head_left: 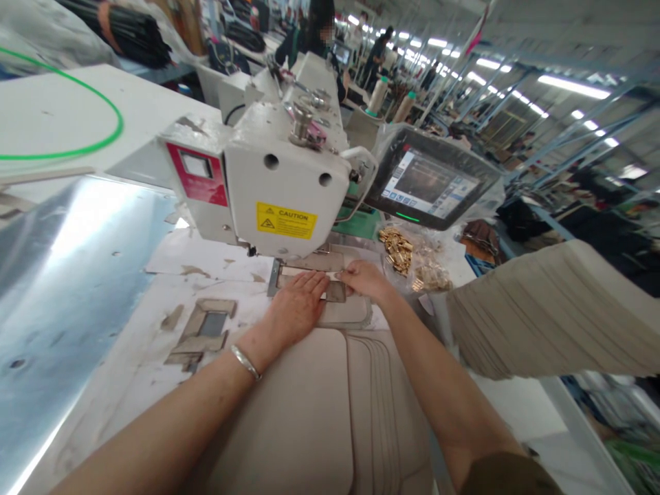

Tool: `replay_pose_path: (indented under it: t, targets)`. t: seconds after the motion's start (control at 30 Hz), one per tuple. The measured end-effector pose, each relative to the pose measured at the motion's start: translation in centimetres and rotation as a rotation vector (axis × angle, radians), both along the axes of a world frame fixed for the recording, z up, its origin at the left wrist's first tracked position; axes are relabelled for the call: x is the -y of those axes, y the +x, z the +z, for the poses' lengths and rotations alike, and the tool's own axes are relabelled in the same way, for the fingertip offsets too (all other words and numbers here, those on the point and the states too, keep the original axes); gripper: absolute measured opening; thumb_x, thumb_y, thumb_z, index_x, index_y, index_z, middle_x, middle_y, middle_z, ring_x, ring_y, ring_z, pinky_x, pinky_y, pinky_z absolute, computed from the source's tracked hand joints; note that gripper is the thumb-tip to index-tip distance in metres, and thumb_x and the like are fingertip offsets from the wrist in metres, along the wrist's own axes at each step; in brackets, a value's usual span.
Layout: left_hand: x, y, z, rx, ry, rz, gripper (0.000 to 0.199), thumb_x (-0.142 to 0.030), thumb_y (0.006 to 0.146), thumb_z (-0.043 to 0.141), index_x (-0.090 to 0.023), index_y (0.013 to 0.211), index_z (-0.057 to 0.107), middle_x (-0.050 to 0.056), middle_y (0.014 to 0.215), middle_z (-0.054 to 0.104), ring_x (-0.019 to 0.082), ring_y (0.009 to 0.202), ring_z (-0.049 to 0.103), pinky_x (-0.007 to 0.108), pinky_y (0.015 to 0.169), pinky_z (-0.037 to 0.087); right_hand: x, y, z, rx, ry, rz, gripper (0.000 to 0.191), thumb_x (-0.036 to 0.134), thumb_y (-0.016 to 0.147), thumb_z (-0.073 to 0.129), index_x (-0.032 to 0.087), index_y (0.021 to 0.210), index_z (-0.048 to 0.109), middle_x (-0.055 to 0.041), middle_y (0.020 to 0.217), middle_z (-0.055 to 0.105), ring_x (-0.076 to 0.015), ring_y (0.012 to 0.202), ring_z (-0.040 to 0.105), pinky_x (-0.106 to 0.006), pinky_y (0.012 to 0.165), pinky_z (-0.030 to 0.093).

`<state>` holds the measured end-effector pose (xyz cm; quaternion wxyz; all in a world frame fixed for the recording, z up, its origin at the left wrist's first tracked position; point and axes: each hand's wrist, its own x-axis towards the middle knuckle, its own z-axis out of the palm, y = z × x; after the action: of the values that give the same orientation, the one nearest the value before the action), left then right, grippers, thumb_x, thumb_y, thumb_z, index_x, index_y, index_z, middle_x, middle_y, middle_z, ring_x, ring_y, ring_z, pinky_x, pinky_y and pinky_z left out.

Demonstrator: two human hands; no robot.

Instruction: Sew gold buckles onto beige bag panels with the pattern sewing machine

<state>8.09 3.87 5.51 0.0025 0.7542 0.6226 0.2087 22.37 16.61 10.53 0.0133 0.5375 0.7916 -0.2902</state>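
Under the head of a white sewing machine (289,185), my left hand (299,306) lies flat with its fingers stretched over a metal clamp frame (273,278) and a beige piece in it. My right hand (364,278) is closed in a pinch at the right end of that frame; what its fingertips hold is too small to make out. A beige panel (346,311) with rounded corners extends below the frame. Nearer to me, several larger beige panels (309,399) lie overlapped beneath my forearms.
Right of the machine stands a touchscreen (427,179), with gold metal fittings (397,251) in plastic below it. A tall stack of beige panels (551,316) fills the right side. A taped cardboard template (203,330) lies left, beside a shiny metal plate (77,275). Co-workers are in the background.
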Motion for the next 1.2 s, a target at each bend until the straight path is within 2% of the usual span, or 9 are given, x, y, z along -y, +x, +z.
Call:
replay_pose_path:
  t: [0.13,0.4,0.47,0.6,0.7,0.77,0.9,0.97,1.2]
  targets:
    - [0.0,0.0,0.0,0.012,0.01,-0.009,0.045,-0.023,0.093,0.045,-0.008,0.134,0.054,0.015,0.14,0.057,0.026,0.132,0.051,0.043,0.115,0.036,-0.5,0.1,0.1,0.007,-0.015,0.014,0.032,0.031,0.087,0.062,0.016,0.059,0.06,-0.0001,0.049,0.06,-0.0084,0.043,0.047,-0.021,0.045,0.032]
    - [0.0,-0.2,-0.1,0.02,0.0,-0.013,0.047,-0.026,0.093,0.047,-0.008,0.136,0.052,0.015,0.141,0.056,0.025,0.131,0.051,0.042,0.115,0.035,-0.6,-1.1,1.4,0.155,0.09,0.11,0.031,0.025,0.078,0.066,0.016,0.05,0.058,0.0015,0.039,0.05,-0.0093,0.041,0.046,-0.021,0.045,0.032]
    - [0.0,-0.2,-0.1,0.02,-0.01,-0.024,0.047,-0.027,0.093,0.046,-0.007,0.136,0.052,0.015,0.142,0.055,0.025,0.133,0.05,0.042,0.116,0.034,-0.8,-1.2,1.3,0.151,0.036,0.073,0.03,0.025,0.077,0.067,0.016,0.05,0.057,0.0023,0.038,0.048,-0.0089,0.04,0.045,-0.021,0.044,0.032]
    - [0.0,-0.3,0.0,0.025,-0.026,-0.033,0.046,-0.025,0.094,0.045,-0.007,0.136,0.052,0.015,0.142,0.055,0.026,0.134,0.049,0.043,0.116,0.034,-1.3,-0.5,0.6,0.014,-0.218,-0.078,0.03,0.027,0.081,0.063,0.017,0.056,0.052,0.0063,0.038,0.042,-0.0065,0.035,0.036,-0.021,0.039,0.025]
    - [0.0,-0.3,0.0,0.034,-0.011,-0.035,0.046,-0.025,0.094,0.045,-0.009,0.135,0.052,0.015,0.142,0.056,0.025,0.134,0.049,0.043,0.115,0.035,-1.4,0.3,0.3,-0.051,-0.31,-0.103,0.03,0.032,0.086,0.06,0.018,0.061,0.051,0.0072,0.04,0.042,-0.0063,0.035,0.033,-0.021,0.039,0.023]
    - [0.0,-0.3,-0.1,0.033,-0.001,-0.036,0.046,-0.025,0.094,0.045,-0.009,0.135,0.052,0.015,0.141,0.056,0.025,0.133,0.049,0.042,0.115,0.035,-1.2,0.4,0.5,-0.009,-0.225,-0.053,0.031,0.034,0.087,0.06,0.018,0.061,0.054,0.0052,0.042,0.046,-0.0074,0.038,0.038,-0.021,0.042,0.027]
    - [0.0,-0.3,-0.2,0.022,-0.011,-0.031,0.047,-0.027,0.094,0.045,-0.007,0.136,0.052,0.015,0.142,0.055,0.026,0.134,0.049,0.042,0.116,0.034,-0.3,-0.5,1.4,0.23,0.134,0.07,0.027,0.033,0.083,0.065,0.017,0.062,0.062,-0.002,0.045,0.055,-0.0143,0.052,0.055,-0.024,0.052,0.037]
    - [0.0,-0.3,-0.1,0.02,-0.018,-0.034,0.047,-0.027,0.094,0.045,-0.007,0.136,0.051,0.015,0.143,0.055,0.026,0.134,0.048,0.043,0.116,0.033,-0.1,-0.8,1.7,0.303,0.221,0.087,0.025,0.034,0.082,0.066,0.017,0.063,0.064,-0.0039,0.046,0.056,-0.0176,0.057,0.059,-0.026,0.055,0.038]
    - [0.0,-0.3,0.2,0.02,-0.043,-0.036,0.046,-0.025,0.094,0.045,-0.008,0.136,0.052,0.014,0.143,0.055,0.026,0.135,0.048,0.042,0.116,0.034,-1.5,1.2,-0.8,0.017,-0.156,-0.071,0.034,0.037,0.084,0.063,0.018,0.059,0.052,0.0049,0.043,0.047,-0.0085,0.041,0.042,-0.022,0.046,0.03]
